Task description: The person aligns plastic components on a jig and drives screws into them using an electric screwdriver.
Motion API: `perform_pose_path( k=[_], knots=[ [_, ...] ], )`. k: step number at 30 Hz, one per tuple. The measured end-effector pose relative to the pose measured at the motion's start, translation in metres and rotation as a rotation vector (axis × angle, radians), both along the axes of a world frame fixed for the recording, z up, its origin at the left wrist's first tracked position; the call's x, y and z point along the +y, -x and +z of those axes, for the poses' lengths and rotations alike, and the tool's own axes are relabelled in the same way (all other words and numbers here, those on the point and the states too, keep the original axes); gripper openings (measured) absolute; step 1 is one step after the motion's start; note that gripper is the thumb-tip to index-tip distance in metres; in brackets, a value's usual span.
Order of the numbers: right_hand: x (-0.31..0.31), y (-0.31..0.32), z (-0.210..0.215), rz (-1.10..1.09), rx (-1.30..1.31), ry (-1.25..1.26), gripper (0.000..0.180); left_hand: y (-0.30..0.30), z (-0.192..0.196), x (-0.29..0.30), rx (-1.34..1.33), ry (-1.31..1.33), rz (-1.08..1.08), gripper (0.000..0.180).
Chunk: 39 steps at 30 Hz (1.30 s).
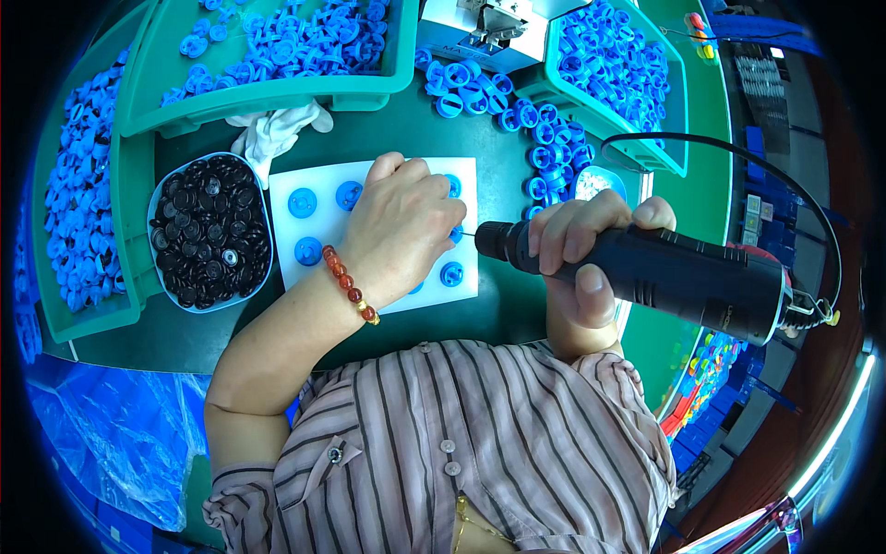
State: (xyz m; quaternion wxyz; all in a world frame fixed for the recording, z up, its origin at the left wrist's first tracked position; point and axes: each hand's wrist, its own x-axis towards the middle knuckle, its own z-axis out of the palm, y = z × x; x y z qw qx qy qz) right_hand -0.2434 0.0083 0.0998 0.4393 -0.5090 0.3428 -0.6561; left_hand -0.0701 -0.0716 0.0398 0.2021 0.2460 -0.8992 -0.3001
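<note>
A white board [314, 175] lies on the table with spaced round blue plastic parts [302, 203] on it. Over its right half rests my left hand [406, 217], fingers curled down and pressed together at a blue part near the right edge; what the fingertips pinch is hidden. My right hand [577, 235] is wrapped round a black electric screwdriver [701, 282], held almost level. Its thin bit points left and ends beside my left fingertips, at the blue part [455, 234]. Whether bit and part touch, I cannot tell.
A bowl of small black parts [212, 226] stands left of the board. Green bins [268, 97] of blue pieces line the left and back; another bin [609, 102] is back right. Loose blue rings [554, 152] lie before it. The screwdriver's cable [784, 166] arcs along the right.
</note>
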Motion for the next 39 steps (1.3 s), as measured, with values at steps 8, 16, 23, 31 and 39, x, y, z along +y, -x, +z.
perform_pose_path(
  k=[8,16,23,31,39],
  knots=[
    [-0.006,0.001,-0.006,0.031,0.001,0.029,0.053,0.000,-0.002,0.000,-0.028,0.004,0.001,0.018],
    [-0.040,0.021,0.011,-0.084,-0.154,0.121,0.059,0.001,0.000,-0.005,-0.016,-0.007,-0.026,0.017],
    [-0.109,0.025,0.026,-0.325,-0.048,0.339,0.058,-0.002,0.006,-0.001,-0.053,-0.040,-0.064,0.029],
    [-0.164,0.026,0.031,-0.442,-0.008,0.389,0.049,-0.001,0.002,0.001,-0.021,0.017,0.001,0.019],
    [-0.173,0.027,0.023,-0.461,0.030,0.365,0.048,-0.002,0.002,-0.004,-0.011,-0.003,0.001,0.019]
  ],
)
